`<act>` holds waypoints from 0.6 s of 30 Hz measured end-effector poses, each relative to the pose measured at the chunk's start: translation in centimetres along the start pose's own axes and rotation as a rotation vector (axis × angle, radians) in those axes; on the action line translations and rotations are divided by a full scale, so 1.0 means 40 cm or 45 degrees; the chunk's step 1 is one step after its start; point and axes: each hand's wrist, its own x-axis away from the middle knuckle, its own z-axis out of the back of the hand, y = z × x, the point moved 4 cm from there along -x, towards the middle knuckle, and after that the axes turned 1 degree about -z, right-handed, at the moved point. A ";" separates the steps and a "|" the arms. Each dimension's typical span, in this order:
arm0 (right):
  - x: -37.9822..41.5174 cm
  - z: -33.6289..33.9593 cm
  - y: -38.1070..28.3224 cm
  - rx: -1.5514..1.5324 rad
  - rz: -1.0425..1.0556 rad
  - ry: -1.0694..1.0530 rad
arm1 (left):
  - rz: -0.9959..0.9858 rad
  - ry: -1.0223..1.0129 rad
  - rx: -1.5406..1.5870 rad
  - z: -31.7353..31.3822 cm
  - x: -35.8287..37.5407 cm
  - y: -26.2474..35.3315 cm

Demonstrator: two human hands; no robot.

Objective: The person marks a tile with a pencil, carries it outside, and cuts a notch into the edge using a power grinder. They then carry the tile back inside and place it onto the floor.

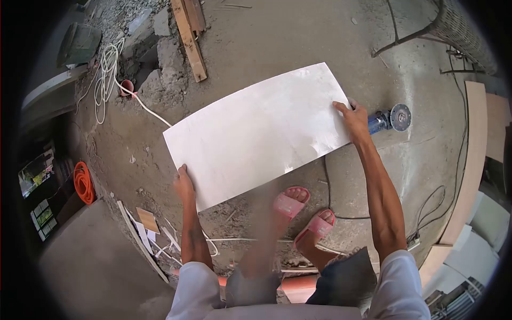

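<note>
A large white rectangular panel point(256, 136) is held up in front of me by its two short ends, tilted with its right end farther away. My left hand point(184, 186) grips the lower left edge, thumb on the face and the other fingers mostly hidden. At the right end my right hand point(353, 120) is closed on the edge, with fingers partly behind it. Just right of that hand, a blue angle grinder point(380, 122) with a round disc lies on the concrete floor.
Pink sandals point(292, 202) are on my feet below the panel. White cable point(109, 69), broken concrete and a wooden plank point(189, 40) lie at the upper left. An orange hose coil point(84, 183) is at left. A wicker chair point(458, 32) stands upper right; dark cord crosses the floor.
</note>
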 end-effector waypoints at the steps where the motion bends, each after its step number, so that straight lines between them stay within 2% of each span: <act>1: -0.017 -0.017 -0.001 -0.029 0.019 -0.006 | 0.002 0.022 0.028 -0.011 -0.011 -0.014; 6: -0.137 -0.050 -0.008 -0.069 0.223 -0.043 | -0.008 0.127 0.082 -0.101 -0.037 0.014; 7: -0.156 -0.053 -0.018 -0.061 0.257 -0.054 | 0.052 0.086 -0.067 -0.115 -0.054 0.006; 9: -0.202 -0.035 -0.037 -0.066 0.300 -0.032 | -0.002 0.125 0.224 -0.175 -0.108 -0.055; 12: -0.267 -0.042 -0.064 -0.140 0.395 -0.033 | -0.027 0.197 0.199 -0.179 -0.089 0.047; 15: -0.283 -0.060 -0.105 -0.182 0.388 -0.115 | -0.189 0.234 0.202 -0.198 -0.163 0.099; 18: -0.275 -0.092 -0.150 -0.207 0.344 -0.152 | -0.181 0.104 0.153 -0.202 -0.243 0.175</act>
